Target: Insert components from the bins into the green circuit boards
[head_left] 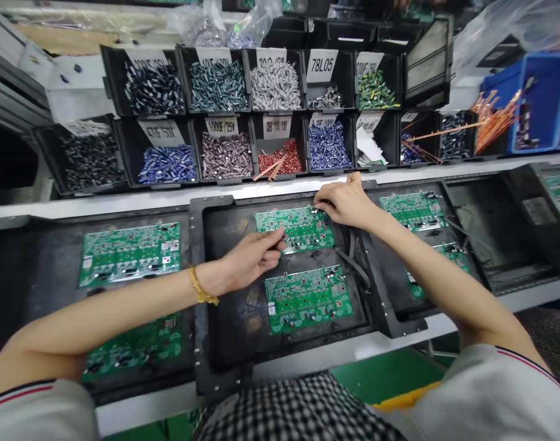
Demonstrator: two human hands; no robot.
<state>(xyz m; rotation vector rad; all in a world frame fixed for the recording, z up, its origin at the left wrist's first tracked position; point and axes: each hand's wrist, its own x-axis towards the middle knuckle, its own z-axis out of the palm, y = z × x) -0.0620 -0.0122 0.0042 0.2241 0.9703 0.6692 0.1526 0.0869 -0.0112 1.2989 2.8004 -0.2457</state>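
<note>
Two green circuit boards lie in the middle black tray (234, 306). Over the left part of the upper board (302, 229) is my left hand (255, 257), its fingers curled and pinched together; what they hold, if anything, is too small to tell. My right hand (347, 201) bends down at that board's upper right corner, fingertips pressed together near small dark parts, and their grip is hidden. The lower board (307, 298) lies nearer to me, touched by neither hand. Small components stand along its front edge.
Two rows of black bins with loose components, such as white ones (275, 86) and red ones (284, 160), stand behind the trays. More boards lie in the left tray (130, 254) and right tray (413, 211). A blue bin (541, 98) is at the back right.
</note>
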